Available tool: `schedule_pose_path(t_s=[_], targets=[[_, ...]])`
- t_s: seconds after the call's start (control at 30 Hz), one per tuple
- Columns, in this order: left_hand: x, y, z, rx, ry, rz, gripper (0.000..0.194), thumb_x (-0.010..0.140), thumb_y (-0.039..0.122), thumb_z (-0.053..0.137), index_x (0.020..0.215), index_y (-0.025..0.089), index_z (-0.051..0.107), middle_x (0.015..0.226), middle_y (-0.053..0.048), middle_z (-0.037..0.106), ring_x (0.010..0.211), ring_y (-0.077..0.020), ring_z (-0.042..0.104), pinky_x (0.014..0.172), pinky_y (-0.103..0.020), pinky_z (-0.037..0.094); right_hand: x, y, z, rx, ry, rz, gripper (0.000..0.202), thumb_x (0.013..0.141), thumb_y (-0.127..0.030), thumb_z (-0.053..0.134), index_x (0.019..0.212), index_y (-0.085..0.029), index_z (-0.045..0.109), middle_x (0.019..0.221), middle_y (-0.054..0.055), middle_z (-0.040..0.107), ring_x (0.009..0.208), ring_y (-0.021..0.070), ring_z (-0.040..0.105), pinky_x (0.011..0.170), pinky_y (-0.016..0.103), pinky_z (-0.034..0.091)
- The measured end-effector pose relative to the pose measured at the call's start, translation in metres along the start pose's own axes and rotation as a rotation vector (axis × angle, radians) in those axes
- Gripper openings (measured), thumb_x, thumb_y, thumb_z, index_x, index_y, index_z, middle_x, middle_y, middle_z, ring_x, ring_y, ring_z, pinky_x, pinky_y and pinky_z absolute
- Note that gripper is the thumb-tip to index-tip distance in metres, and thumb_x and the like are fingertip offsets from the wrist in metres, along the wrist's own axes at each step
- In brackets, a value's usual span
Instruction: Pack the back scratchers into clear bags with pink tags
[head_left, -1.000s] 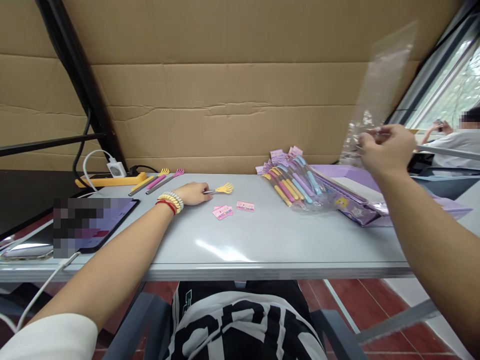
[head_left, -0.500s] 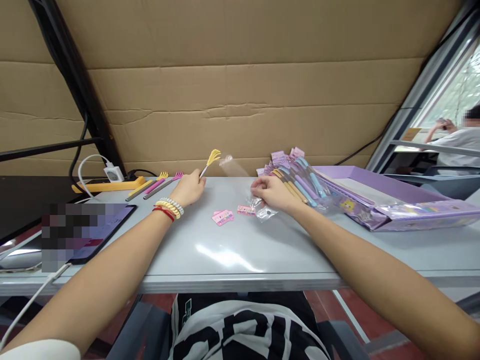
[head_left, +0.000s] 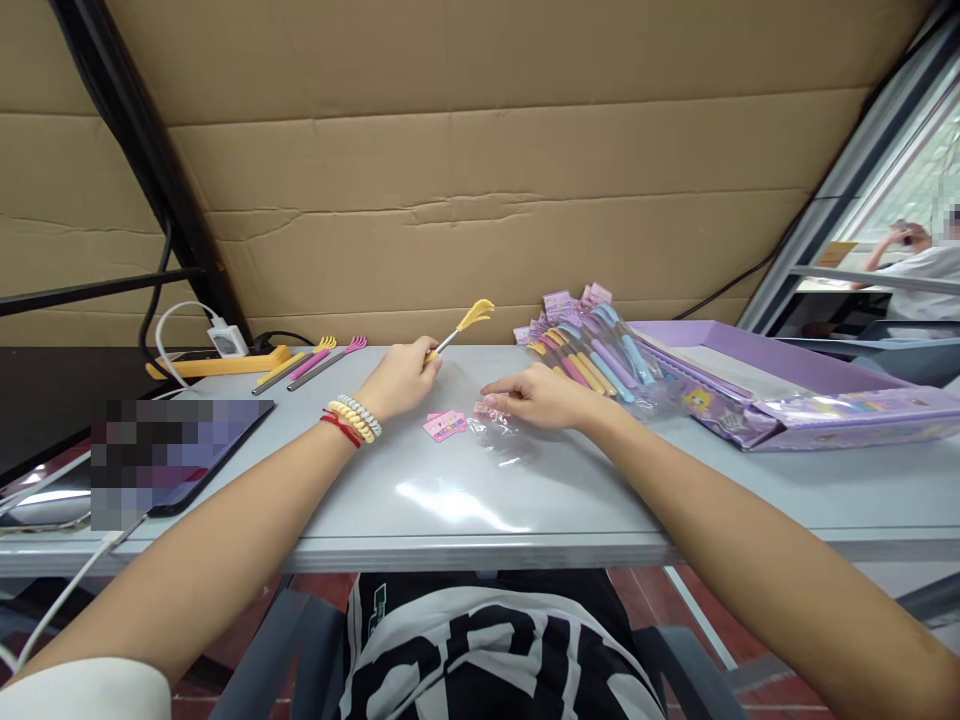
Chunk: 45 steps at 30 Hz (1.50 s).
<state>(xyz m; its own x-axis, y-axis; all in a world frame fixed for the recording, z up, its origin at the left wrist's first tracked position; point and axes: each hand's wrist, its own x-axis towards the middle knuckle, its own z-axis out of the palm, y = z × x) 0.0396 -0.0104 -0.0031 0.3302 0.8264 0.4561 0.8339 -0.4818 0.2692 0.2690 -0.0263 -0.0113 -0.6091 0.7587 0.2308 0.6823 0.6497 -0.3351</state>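
Note:
My left hand is closed around a yellow back scratcher with a claw-shaped head and a thin metal rod, pointing up to the right. My right hand hovers low over the table, index finger stretched out to the left. Just below its fingertips lies a crumpled clear plastic bag, partly over a pink card. Beside the bag are more pink printed cards. Behind the right hand is a pile of bagged back scratchers in blue, purple, yellow and pink, with header cards.
Unwrapped yellow and pink back scratchers lie at the back left. Nearby are a yellow power strip, a white charger and a tablet. An open purple box stands right. Another person sits beyond the frame.
My left hand has moved right with the back scratcher. My right hand has shifted slightly left, its index finger straightened; the raised bag is now crumpled on the table.

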Motion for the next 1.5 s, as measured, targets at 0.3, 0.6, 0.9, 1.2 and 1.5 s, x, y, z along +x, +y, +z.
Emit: schedule_pose_path(t_s=[0.3,0.6,0.9,1.2,1.5], targets=[[-0.008,0.015,0.003,-0.245,-0.183,0.152,0.031,0.088,0.028,0.046,0.116,0.016,0.041,0.069,0.001,0.064,0.061,-0.0152,0.057,0.059,-0.026,0.040,-0.001,-0.008,0.009,-0.036,0.178,-0.108,0.060,0.083,-0.024,0.051,0.141,-0.017,0.035,0.076,0.000,0.069,0.057,0.0130,0.055,0.059,0.024,0.037],[-0.011,0.019,0.009,-0.551,-0.253,0.170,0.043,0.091,0.043,0.038,0.126,0.018,0.034,0.085,-0.004,0.068,0.060,-0.0129,0.059,0.059,-0.028,0.046,0.002,-0.002,0.000,-0.028,0.424,0.007,0.013,0.076,-0.025,0.056,0.085,-0.017,0.057,0.074,0.005,0.068,0.066,0.0161,0.060,0.062,0.025,0.039],[-0.001,-0.013,0.015,0.088,-0.225,0.339,0.035,0.082,0.016,0.041,0.113,0.015,0.058,0.119,-0.010,0.061,0.108,-0.0223,0.056,0.094,-0.036,0.044,-0.005,0.021,-0.015,-0.114,0.155,0.119,0.030,0.076,-0.043,0.058,0.067,-0.021,0.039,0.057,-0.003,0.048,0.054,0.0112,0.039,0.053,0.024,0.027],[0.004,-0.020,0.015,0.163,-0.468,0.369,0.042,0.090,0.023,0.033,0.119,0.021,0.063,0.118,-0.007,0.062,0.107,-0.0187,0.057,0.094,-0.028,0.041,-0.004,-0.003,-0.013,-0.202,-0.175,0.284,0.048,0.060,-0.055,0.070,0.074,-0.022,0.040,0.064,-0.001,0.051,0.057,0.0145,0.045,0.050,0.025,0.027],[0.002,-0.019,0.013,0.198,-0.465,0.354,0.041,0.089,0.025,0.035,0.116,0.026,0.066,0.102,-0.007,0.064,0.093,-0.0180,0.060,0.088,-0.028,0.042,-0.005,0.005,-0.014,-0.065,-0.235,0.316,0.040,0.062,-0.022,0.068,0.080,-0.023,0.031,0.051,-0.006,0.048,0.050,0.0137,0.048,0.046,0.024,0.030]])
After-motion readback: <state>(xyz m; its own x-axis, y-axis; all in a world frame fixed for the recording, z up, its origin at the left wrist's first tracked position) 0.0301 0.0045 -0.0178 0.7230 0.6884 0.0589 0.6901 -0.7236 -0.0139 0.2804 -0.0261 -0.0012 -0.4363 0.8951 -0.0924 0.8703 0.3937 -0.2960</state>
